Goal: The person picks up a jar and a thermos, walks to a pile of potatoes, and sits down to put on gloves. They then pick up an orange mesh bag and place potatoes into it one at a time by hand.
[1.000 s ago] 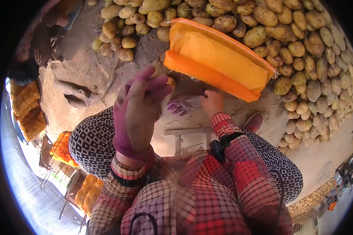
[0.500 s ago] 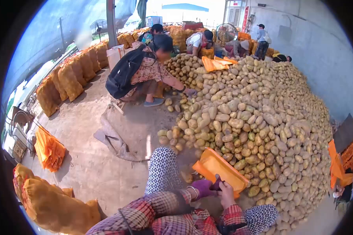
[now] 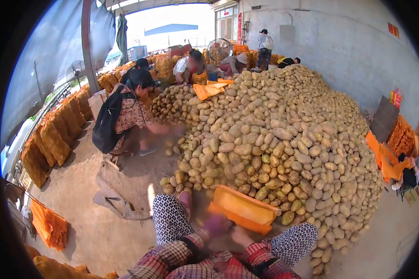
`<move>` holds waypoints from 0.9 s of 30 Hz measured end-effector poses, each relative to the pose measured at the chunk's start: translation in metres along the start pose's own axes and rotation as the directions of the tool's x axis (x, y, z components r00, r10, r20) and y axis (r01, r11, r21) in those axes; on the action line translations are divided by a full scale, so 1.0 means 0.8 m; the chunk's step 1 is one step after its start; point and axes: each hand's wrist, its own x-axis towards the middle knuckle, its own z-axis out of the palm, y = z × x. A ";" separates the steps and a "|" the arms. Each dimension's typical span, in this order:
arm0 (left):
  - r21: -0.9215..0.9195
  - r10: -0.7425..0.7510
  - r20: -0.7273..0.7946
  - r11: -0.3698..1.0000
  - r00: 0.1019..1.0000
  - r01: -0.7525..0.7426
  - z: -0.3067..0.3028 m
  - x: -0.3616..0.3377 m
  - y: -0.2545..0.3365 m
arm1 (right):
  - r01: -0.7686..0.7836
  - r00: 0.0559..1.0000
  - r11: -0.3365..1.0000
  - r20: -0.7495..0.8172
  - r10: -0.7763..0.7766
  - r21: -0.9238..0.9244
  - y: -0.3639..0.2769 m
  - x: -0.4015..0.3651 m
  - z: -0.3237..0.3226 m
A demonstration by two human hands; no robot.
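My left hand (image 3: 216, 226), in a purple glove, is between my knees, close to my right hand. My right hand (image 3: 240, 235) looks bare and meets it at the fingertips. Both are smeared by motion, and whatever they hold cannot be made out. Just beyond them lies an orange-lined basket (image 3: 244, 204), tilted against the foot of a large potato pile (image 3: 284, 153).
A crouching person (image 3: 128, 111) with a black backpack reaches to the pile's left side. More people work behind. Filled orange sacks (image 3: 56, 139) line the left; folded orange bags (image 3: 49, 225) lie nearer. Grey cloth (image 3: 118, 197) is on the floor.
The view has shifted to the right and upward. The dark purple item that showed between my hands can no longer be made out. My hands remain close together.
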 end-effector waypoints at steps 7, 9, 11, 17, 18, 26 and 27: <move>0.294 -0.037 0.259 0.955 0.965 -0.043 0.029 0.027 0.007 | -0.466 0.877 0.377 0.362 0.316 0.800 -0.007 0.042 -0.042; 0.098 -0.209 0.418 0.978 0.884 0.185 -0.006 0.032 0.046 | -0.717 0.682 0.266 0.571 0.457 0.644 0.035 0.036 -0.058; 0.007 -0.280 0.489 0.948 0.826 0.318 0.005 0.042 0.033 | -0.609 0.765 0.078 0.559 0.321 0.789 0.062 0.035 -0.031; -0.173 -0.272 0.550 0.888 0.790 0.426 -0.002 0.040 0.026 | -0.532 0.777 -0.314 0.600 0.188 0.787 0.045 0.048 -0.049; -0.152 -0.239 0.467 0.927 0.852 0.343 -0.009 0.039 0.036 | -0.532 0.797 -0.248 0.578 0.174 0.809 0.008 0.051 -0.066; -0.363 -0.201 0.157 0.899 0.967 0.246 0.040 0.047 -0.047 | -0.395 0.886 -0.469 0.463 0.033 0.790 0.017 0.067 -0.029; -0.407 -0.263 0.116 0.867 0.958 0.287 0.031 0.041 -0.044 | -0.434 0.880 -0.519 0.470 -0.068 0.736 0.003 0.068 -0.027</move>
